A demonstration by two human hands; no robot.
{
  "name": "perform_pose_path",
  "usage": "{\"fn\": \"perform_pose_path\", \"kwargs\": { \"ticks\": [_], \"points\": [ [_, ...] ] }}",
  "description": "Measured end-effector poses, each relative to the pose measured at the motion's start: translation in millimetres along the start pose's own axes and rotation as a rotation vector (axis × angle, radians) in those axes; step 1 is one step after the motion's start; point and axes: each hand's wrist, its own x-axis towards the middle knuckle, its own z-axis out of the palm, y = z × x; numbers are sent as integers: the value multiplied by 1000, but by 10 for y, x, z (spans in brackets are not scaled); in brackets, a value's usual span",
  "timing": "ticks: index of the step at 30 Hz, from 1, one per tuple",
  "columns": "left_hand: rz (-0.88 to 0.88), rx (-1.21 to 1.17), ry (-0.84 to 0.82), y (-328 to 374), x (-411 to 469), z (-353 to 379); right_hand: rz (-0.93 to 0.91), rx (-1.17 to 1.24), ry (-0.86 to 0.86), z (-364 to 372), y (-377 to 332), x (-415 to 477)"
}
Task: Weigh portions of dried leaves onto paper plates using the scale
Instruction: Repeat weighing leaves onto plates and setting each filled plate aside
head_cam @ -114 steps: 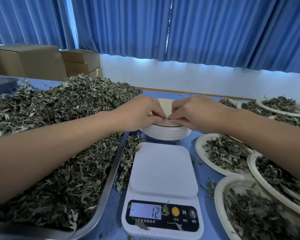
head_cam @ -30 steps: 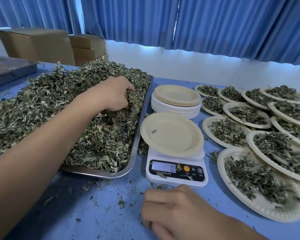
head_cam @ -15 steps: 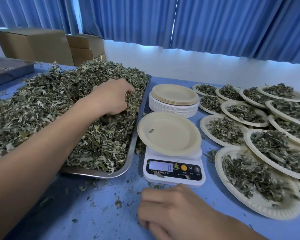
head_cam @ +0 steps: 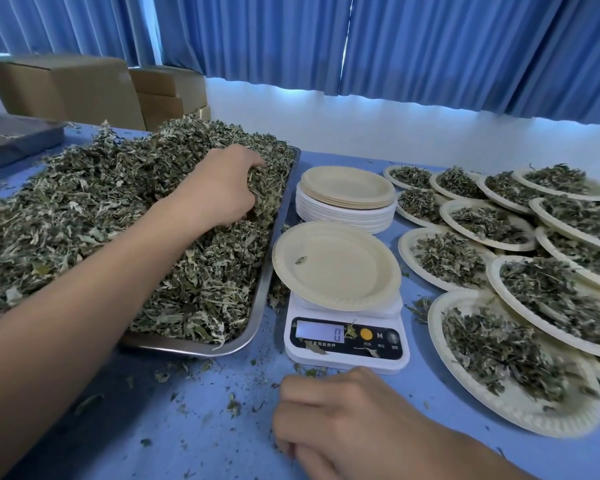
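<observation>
Boxes: I see cardboard boxes (head_cam: 66,88) far off at 10 o'clock from the scale, in front of blue curtains (head_cam: 430,46).
Tray: a metal tray (head_cam: 201,348) lies at 9 o'clock from the scale, just beside it on the blue desk (head_cam: 153,427).
Dried leaves: the dried leaves (head_cam: 101,209) are heaped high in the tray. Crumbs are scattered on the desk in front of it.
Left hand: my feed shows the left hand (head_cam: 222,188) reaching across the heap to the tray's far right part. Its fingers (head_cam: 253,168) are curled down into the leaves, gripping a handful.
Right hand: the right hand (head_cam: 343,420) rests on the desk at 6 o'clock from the scale, just short of it. The fingers are folded under against the palm, and I see nothing held in them.
Scale: the white scale (head_cam: 347,362) sits mid-desk, its display reads 0, and a few leaf bits lie on its front panel.
Plate on scale: one paper plate (head_cam: 336,271) sits on the platform, with a single leaf scrap left of its middle.
Stack: a stack of plates (head_cam: 347,192) stands at 12 o'clock from the scale, right behind the plate on it.
Filled plates: filled plates (head_cam: 520,414) of leaves overlap one another from 1 to 4 o'clock of the scale, out to the right edge of my view.
</observation>
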Motion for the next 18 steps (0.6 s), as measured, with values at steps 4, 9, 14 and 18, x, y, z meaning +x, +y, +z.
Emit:
{"fn": "perform_pose_path", "kwargs": {
  "ticks": [4,9,14,18],
  "points": [
    [64,-214,1,137,-66,-37,-5,-25,2,1,6,1],
    [160,-343,-127,474,-165,74,-22,-93,7,15,-19,-5],
    [230,-227,-312,812,-128,192,-18,-104,5,5,-29,-5],
    [241,-154,-523,774,-88,74,-11,-97,-8,10,-26,-13]
  ]
}}
